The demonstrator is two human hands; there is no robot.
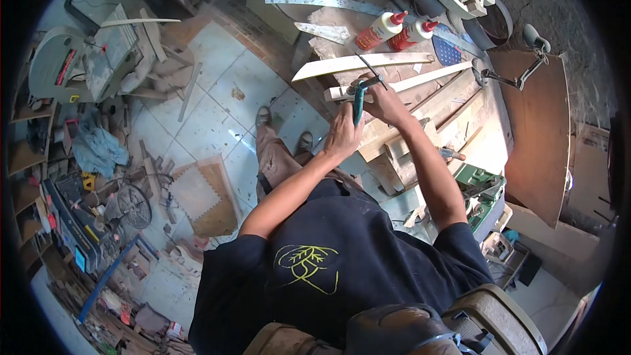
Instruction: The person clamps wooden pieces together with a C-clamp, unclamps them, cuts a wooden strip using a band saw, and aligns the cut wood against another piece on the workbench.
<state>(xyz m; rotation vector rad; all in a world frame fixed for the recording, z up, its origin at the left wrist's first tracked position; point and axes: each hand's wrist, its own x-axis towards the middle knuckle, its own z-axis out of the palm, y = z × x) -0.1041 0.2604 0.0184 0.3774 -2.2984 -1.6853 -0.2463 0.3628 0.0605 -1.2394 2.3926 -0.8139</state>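
Over the near end of the wooden bench, a green clamp (359, 102) with a dark metal bar sits between my hands, beside the end of a pale wooden strip (338, 94). My left hand (343, 133) is closed round the lower part of the clamp. My right hand (388, 104) is closed at the clamp's screw end, just to the right; its fingertips are partly hidden. A curved pale wood piece (361, 64) lies on the bench beyond my hands.
Two glue bottles with red caps (381, 31) stand behind the wood. A metal strip (325, 1) crosses the bench top. A green toolbox (480, 194) is at the right. Machines, a blue cloth (98, 149) and scrap wood cover the floor at left.
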